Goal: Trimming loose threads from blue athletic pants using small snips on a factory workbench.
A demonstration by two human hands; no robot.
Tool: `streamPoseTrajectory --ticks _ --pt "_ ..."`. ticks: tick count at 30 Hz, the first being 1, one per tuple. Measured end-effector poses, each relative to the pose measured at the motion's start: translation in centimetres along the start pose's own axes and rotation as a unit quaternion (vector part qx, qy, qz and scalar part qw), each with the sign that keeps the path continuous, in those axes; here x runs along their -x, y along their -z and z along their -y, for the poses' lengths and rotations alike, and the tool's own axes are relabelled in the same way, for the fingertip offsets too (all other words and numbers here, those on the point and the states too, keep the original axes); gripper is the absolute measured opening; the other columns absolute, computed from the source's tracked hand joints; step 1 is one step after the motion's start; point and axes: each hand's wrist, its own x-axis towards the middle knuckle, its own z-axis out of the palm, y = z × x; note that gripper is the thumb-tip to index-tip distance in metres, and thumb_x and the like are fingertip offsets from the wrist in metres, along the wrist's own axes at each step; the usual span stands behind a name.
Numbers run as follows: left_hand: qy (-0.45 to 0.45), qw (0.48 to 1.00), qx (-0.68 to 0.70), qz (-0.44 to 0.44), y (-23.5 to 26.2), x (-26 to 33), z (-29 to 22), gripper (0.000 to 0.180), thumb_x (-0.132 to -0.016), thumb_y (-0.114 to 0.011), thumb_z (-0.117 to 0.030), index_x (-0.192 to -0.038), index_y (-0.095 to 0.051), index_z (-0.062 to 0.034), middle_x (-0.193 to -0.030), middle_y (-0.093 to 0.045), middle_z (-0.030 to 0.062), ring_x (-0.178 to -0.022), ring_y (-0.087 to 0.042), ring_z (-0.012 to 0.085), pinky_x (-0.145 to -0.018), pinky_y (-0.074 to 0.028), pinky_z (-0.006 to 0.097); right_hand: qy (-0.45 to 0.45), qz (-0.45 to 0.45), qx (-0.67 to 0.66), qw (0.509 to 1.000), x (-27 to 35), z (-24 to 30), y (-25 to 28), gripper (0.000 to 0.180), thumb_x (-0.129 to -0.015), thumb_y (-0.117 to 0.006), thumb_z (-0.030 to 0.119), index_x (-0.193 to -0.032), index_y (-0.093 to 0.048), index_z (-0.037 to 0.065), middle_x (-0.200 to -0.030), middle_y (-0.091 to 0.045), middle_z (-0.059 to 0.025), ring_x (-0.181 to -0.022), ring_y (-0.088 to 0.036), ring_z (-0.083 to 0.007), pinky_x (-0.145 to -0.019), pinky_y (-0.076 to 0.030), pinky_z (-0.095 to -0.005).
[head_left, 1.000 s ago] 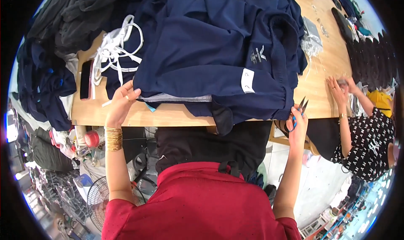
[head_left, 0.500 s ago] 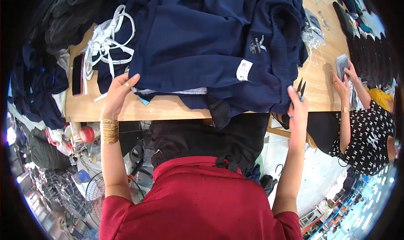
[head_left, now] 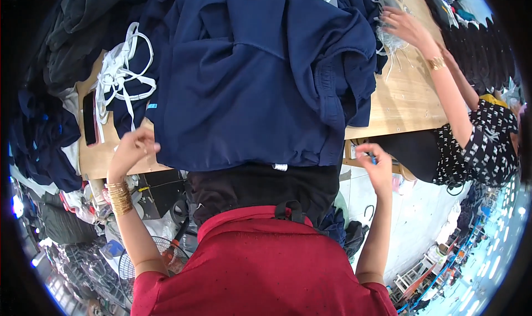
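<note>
A large navy garment (head_left: 260, 77) lies spread over the wooden table (head_left: 404, 108), its hem hanging over the near edge. My left hand (head_left: 133, 149), with gold bangles on the wrist, pinches the garment's lower left corner at the table edge. My right hand (head_left: 377, 169) is off the table, just below its near edge and right of the garment. Its fingers are closed on a small blue-handled tool (head_left: 373, 159), mostly hidden.
White cords (head_left: 119, 72) and a black phone (head_left: 88, 118) lie at the table's left. Dark garments are heaped at the back left (head_left: 77, 33). A co-worker in a patterned top (head_left: 482, 144) reaches a hand (head_left: 402, 25) to clear bags. A fan (head_left: 147, 260) stands below.
The navy garment has been drawn toward me, over the table edge. My right hand dropped from the table edge to below it. The co-worker's arm reached farther over the table.
</note>
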Motion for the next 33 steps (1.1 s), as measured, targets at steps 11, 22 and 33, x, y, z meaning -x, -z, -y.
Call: streamPoseTrajectory --ticks 11,22,33 --pt "-0.047 0.957 0.144 -0.248 -3.0 -5.5 -3.3 0.036 -0.083 -0.065 -0.02 -0.113 -0.055 -0.0022 -0.085 -0.057 0.0021 -0.076 -0.052 0.0063 -0.071 -0.041 0.018 0.007 -0.082 -0.155 0.985 -5.7 6.1 -6.0 0.027 -0.077 -0.07 0.015 -0.099 -0.062 0.002 -0.074 -0.059 -0.0006 -0.071 -0.052 -0.0073 -0.068 -0.041 -0.0197" --pt "0.01 0.948 0.137 -0.287 -0.5 -4.1 1.0 0.014 -0.083 -0.064 -0.018 -0.077 -0.06 -0.0062 -0.062 -0.043 -0.0103 -0.056 -0.035 -0.0002 -0.05 -0.024 0.018 -0.061 -0.182 -0.211 0.958 -1.8 3.8 -3.1 0.011 -0.082 -0.063 0.009 -0.087 -0.063 -0.001 -0.073 -0.061 -0.0033 -0.066 -0.053 -0.0063 -0.064 -0.039 -0.0199" --pt "-0.244 0.914 0.086 -0.312 -7.3 -4.6 -17.5 0.021 -0.083 -0.06 -0.009 -0.103 -0.062 -0.0072 -0.096 -0.064 0.006 -0.085 -0.059 0.0131 -0.075 -0.047 0.025 -0.056 -0.231 -0.127 0.963 -4.9 -4.5 0.7 0.045 -0.074 -0.062 0.007 -0.117 -0.049 0.0 -0.088 -0.055 -0.0073 -0.076 -0.054 -0.0151 -0.073 -0.044 -0.0257"
